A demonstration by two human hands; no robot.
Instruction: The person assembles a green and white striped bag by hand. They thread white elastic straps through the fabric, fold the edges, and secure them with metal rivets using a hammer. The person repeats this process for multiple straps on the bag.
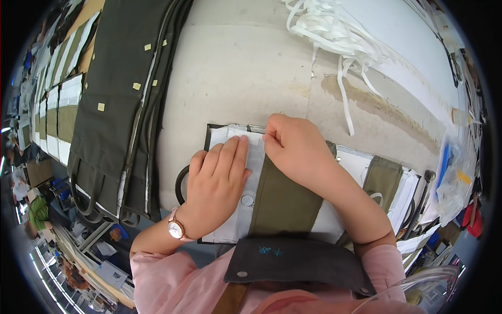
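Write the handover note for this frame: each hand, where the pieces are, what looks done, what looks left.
Left hand: flat, palm down on the white panel, fingers together.
Right hand: fingers pinching at the panel's top edge, where the olive strip meets it.
Panel and strip lie on the table in front of the person; a round mark shows on the panel.
Done: strip laid along the panel.
Left: cannot tell from this view.
Nearby: stack of dark pieces to the left, white tape above, similar pieces to the right.

ahead: bare table is lying open
left: dark fabric stack is blocking
upper right: white straps are sprawling
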